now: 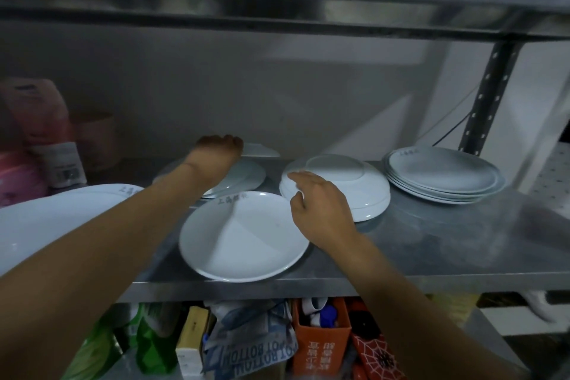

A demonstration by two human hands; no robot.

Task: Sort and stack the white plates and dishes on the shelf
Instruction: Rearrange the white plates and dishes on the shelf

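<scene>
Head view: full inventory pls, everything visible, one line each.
front plate: 1, white, upright, near shelf edge, centre
upturned dishes: small stack, white, upside down, right of centre
plate stack: several, white, upright, far right on shelf
rear plates: small stack, white, behind front plate, under the left arm
back dish: 1, white, partly hidden, by the wall
large plate: 1, white, far left, cut by frame
steel shelf: 1, grey metal, bears the dishes
pink packages: several, pink, back left, blurred
orange box: 1, orange, lower shelf
green bag: 1, green, lower shelf
left hand: reaching to the back dish, grip unclear
right hand: fingers relaxed, over the upturned dishes' near edge
</scene>
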